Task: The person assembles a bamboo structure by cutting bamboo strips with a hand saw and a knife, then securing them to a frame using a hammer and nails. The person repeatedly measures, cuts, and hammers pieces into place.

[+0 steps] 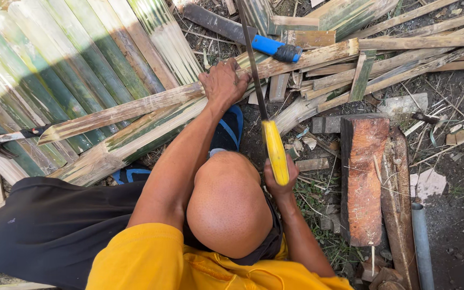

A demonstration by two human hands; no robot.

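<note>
The right hand (279, 180) is closing its fingers around the yellow handle (276, 152) of a handsaw, nearest the person's raised knee, and the narrow saw blade (253, 64) is running away from it across a long split bamboo strip (151, 102). The left hand (223, 83) is pressing palm-down on that bamboo strip just beside the blade, fingers curled over its far edge and gripping it. The strip is lying slantwise over other bamboo lengths on the ground, resting on a wider split culm (119, 145) beneath, with a blue-strapped sandal (231, 129) showing below it. To the right a reddish wooden block (363, 177) is standing on the ground beside a grey pipe (420, 241). Farther off, a blue-handled knife (243, 35) is lying among bamboo offcuts, and flattened green bamboo slats (55, 64) are covering the far left corner of the ground. Risk: the holding fingers are sitting close to the blade, so a jumping stroke could reach them; the strip, bearing on loose pieces, could roll or spring and bind the blade.
</note>
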